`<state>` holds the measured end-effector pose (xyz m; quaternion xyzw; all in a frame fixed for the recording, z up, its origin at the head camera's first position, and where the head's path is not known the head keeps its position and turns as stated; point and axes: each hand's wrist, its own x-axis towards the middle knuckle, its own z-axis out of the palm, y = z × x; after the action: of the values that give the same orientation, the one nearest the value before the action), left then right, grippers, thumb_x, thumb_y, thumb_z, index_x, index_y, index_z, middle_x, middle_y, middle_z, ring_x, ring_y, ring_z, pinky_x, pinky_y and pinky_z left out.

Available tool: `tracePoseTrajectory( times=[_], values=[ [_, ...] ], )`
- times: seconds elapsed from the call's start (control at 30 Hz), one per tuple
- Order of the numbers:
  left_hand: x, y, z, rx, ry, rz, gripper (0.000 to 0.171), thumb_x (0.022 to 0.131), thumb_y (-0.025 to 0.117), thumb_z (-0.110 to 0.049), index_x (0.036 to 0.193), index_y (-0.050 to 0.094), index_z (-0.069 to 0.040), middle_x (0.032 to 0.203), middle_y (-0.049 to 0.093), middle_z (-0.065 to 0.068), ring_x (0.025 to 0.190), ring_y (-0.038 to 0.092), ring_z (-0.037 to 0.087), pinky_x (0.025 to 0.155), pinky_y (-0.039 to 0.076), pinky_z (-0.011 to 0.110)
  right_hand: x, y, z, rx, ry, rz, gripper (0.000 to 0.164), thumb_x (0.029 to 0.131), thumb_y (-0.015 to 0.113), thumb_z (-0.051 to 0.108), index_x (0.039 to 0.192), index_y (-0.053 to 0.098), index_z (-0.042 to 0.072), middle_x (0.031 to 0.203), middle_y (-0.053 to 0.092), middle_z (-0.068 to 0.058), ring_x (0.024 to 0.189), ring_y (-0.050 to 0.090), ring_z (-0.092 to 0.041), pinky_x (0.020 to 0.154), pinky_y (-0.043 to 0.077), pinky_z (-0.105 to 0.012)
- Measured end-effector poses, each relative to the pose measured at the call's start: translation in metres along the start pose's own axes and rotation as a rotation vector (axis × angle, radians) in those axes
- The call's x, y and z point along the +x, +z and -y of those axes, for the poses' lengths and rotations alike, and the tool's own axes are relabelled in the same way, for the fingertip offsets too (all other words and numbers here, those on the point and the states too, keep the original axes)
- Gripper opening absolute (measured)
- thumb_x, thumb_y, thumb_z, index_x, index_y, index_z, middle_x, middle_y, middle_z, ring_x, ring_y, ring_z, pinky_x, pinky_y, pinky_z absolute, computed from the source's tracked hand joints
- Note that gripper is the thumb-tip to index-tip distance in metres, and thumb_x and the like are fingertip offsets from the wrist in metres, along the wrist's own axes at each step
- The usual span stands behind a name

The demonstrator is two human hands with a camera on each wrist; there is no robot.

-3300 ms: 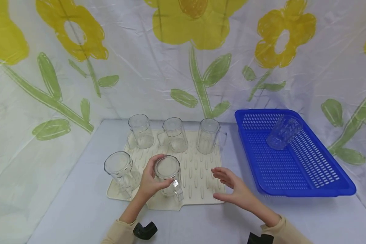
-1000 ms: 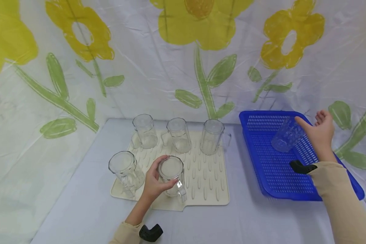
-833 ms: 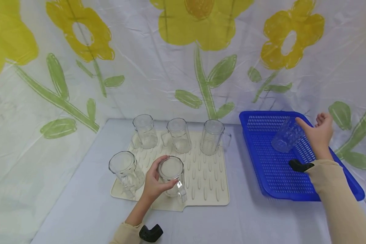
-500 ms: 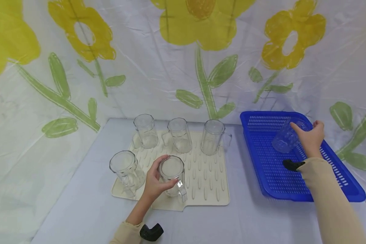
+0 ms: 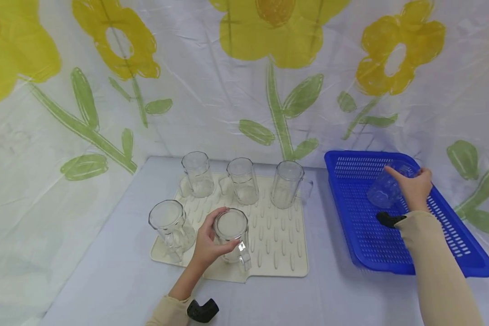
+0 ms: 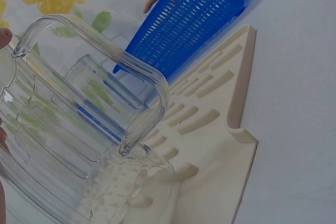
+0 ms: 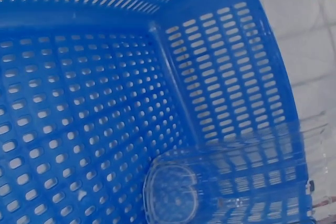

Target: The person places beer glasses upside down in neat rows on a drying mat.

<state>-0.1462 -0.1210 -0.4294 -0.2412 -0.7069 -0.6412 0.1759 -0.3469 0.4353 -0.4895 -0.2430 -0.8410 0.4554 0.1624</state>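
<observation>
My left hand (image 5: pixel 210 242) grips a clear glass mug (image 5: pixel 233 226) at the front of the cream drying mat (image 5: pixel 277 253). Its thumb lies across the near side, and the mug's handle faces toward me. The left wrist view shows this mug's handle (image 6: pixel 105 51) up close. At the right, my right hand (image 5: pixel 416 186) holds a clear glass (image 5: pixel 384 188) leaning inside the blue basket (image 5: pixel 352 244), thumb on the near side and fingers mostly hidden beyond it. That glass (image 7: pixel 226 187) lies tilted against the basket wall in the right wrist view; no handle shows.
Three glass mugs (image 5: pixel 243 181) stand in a row along the mat's back. Another mug (image 5: pixel 168 222) is at its front left, beside my left hand. A flower-printed white sheet (image 5: pixel 195 108) hangs behind the table (image 5: pixel 118 253).
My right hand has gone from beside the mat to the basket, then lowered and closed round the glass there. The left hand keeps holding its mug. The view has shifted slightly.
</observation>
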Motion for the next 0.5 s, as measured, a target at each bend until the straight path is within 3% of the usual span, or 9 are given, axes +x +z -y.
tracePoseTrajectory(
  times=[0.23, 0.5],
  values=[
    [0.000, 0.000, 0.000, 0.005, 0.011, -0.003, 0.071, 0.058, 0.070, 0.013, 0.119, 0.035, 0.020, 0.118, 0.040, 0.035, 0.114, 0.038, 0.036, 0.097, 0.030, 0.027, -0.043, -0.019, 0.051, -0.075, 0.006, 0.076, 0.114, 0.064, 0.067, 0.061, 0.141, 0.012, -0.001, 0.141, 0.017, -0.025, 0.127, 0.016, -0.038, 0.097, 0.022, -0.054],
    [-0.001, 0.000, 0.000, 0.003, 0.010, -0.005, 0.071, 0.058, 0.070, 0.013, 0.119, 0.035, 0.020, 0.119, 0.039, 0.035, 0.115, 0.038, 0.034, 0.097, 0.030, 0.025, -0.041, -0.024, 0.050, -0.134, -0.014, 0.132, 0.113, 0.066, 0.064, 0.063, 0.139, 0.014, -0.006, 0.137, 0.022, -0.029, 0.123, 0.024, -0.043, 0.091, 0.029, -0.057]
  ],
)
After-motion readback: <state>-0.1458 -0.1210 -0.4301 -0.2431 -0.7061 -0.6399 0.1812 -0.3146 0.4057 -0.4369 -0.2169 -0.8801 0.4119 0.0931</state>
